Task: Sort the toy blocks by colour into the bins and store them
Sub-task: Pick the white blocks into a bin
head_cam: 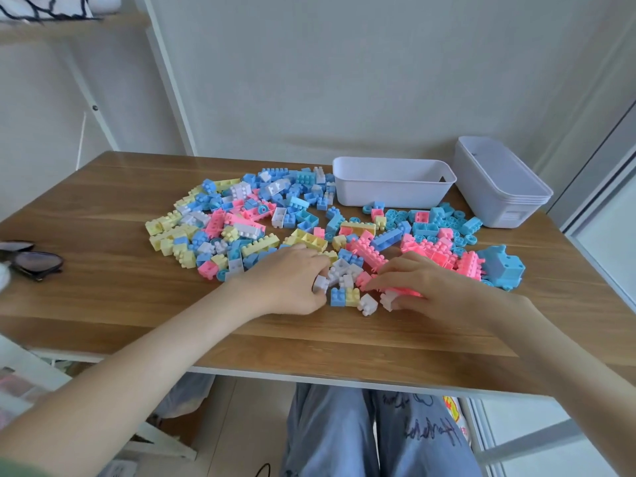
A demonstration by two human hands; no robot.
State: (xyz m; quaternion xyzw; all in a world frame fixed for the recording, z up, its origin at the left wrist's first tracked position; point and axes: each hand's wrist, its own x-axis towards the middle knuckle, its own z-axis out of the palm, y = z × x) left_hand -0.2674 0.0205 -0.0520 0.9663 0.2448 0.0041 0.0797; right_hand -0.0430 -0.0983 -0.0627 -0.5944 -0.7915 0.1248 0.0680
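Toy blocks lie scattered: pastel blue, pink, yellow, white.

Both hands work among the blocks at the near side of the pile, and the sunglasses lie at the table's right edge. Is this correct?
Not quite. The head view shows the sunglasses at the left edge of the table. The left hand, pinching a white block, and the right hand do work among the blocks at the near side of the pile.

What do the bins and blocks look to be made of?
Bins: probably thin moulded plastic, white, smooth matte finish; rounded corners and rolled rims suggest it. Blocks: hard moulded plastic, pastel, slightly glossy; crisp studs and uniform colour throughout.
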